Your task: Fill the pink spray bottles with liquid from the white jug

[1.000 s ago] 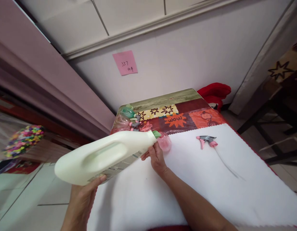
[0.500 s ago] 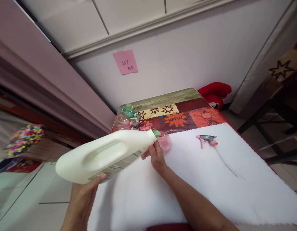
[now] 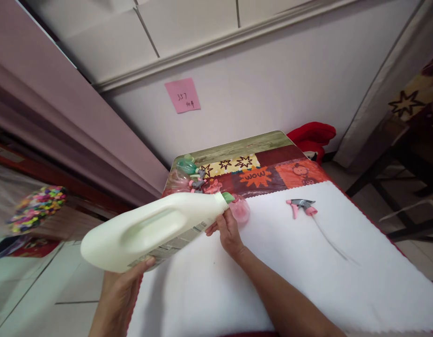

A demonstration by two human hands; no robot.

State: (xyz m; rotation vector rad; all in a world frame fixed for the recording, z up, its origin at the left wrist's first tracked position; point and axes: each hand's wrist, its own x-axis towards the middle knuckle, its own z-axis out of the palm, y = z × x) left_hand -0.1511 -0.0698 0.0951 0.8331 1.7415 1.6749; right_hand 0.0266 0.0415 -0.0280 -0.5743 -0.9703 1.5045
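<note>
A large pale detergent bottle (image 3: pixel 160 227) with a hollow handle lies tilted in the air, its neck lower right of its base end or about level, pointing right. My left hand (image 3: pixel 127 281) grips it from below near the base. Around the neck close the fingers of my right hand (image 3: pixel 230 231). The green spout (image 3: pixel 227 197) meets the top of a round pink transparent spray bottle (image 3: pixel 240 210) standing on the white cloth. Any liquid flow is too small to make out. A grey and pink spray trigger head (image 3: pixel 303 206) with a thin tube lies to the right.
Green (image 3: pixel 187 164) and pink (image 3: pixel 179 180) spray bottles lie at the table's back left. White cloth (image 3: pixel 282 271) covers the front of the table. A pink note (image 3: pixel 183 95) is on the wall, and a purple curtain (image 3: pixel 62 107) hangs at left.
Both hands keep their hold on the detergent bottle, which stays tilted at the pink spray bottle. The view has shifted very slightly.
</note>
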